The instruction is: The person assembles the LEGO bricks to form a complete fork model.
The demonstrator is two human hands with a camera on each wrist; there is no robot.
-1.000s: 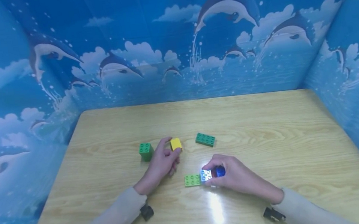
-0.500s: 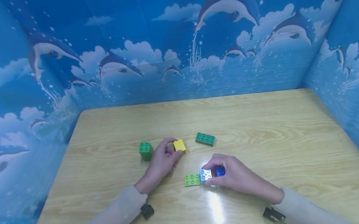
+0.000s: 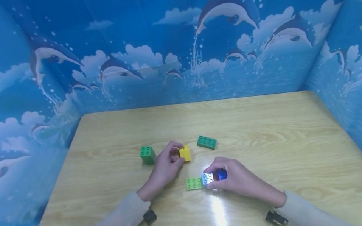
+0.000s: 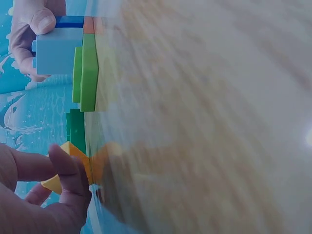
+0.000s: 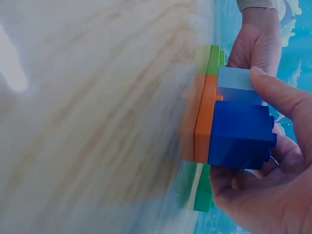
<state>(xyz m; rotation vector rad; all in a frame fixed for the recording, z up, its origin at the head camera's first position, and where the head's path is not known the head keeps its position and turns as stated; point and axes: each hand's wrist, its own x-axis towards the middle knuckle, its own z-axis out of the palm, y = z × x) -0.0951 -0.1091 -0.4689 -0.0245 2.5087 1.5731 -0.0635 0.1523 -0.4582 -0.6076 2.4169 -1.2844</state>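
My left hand (image 3: 165,166) holds a yellow toy brick (image 3: 185,153) between thumb and fingers at the table; its fingers partly hide the brick in the left wrist view. My right hand (image 3: 235,177) grips a light blue brick (image 3: 207,178), the thumb lying on its near side in the right wrist view. Under that brick is a low row of a lime green brick (image 3: 193,183) and an orange brick (image 5: 205,124). A dark blue brick (image 5: 241,136) stands on the orange one, within the curve of the right hand.
A flat dark green brick (image 3: 207,142) lies farther back, between and beyond the hands. Left of the left hand a tall green brick stack (image 3: 147,155) stands on the wooden table (image 3: 271,124). Dolphin-printed curtains (image 3: 172,45) surround the table's back and sides.
The left hand has drawn the yellow brick right and nearer to me, turning it a little. The right hand stays on the light blue brick.
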